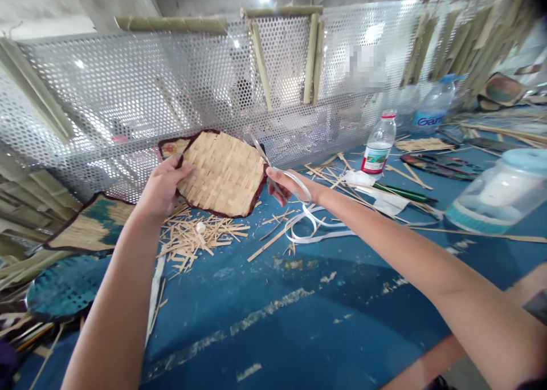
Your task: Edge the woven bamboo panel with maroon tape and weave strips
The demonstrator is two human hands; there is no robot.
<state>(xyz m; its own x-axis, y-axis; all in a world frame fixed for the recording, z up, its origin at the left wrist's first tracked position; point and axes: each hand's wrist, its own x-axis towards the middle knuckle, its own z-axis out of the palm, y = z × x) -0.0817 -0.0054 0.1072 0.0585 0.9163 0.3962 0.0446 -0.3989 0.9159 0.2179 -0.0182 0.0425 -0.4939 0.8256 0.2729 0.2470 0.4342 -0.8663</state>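
Over a blue table [273,333], a woven fan [222,173] is gripped by the left hand [162,187], scissors [261,150] by the right hand [284,186] (rim trimming, seemingly; steady alignment needed).

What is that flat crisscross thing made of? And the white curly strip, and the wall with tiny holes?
The woven panel in the left hand looks like thin, matte, straw-coloured bamboo or reed strips, with a dark red cloth-like edge. The white strip by the right hand, which grips scissors, seems smooth plastic or ribbon, slightly glossy. The holed wall looks like silvery perforated metal.
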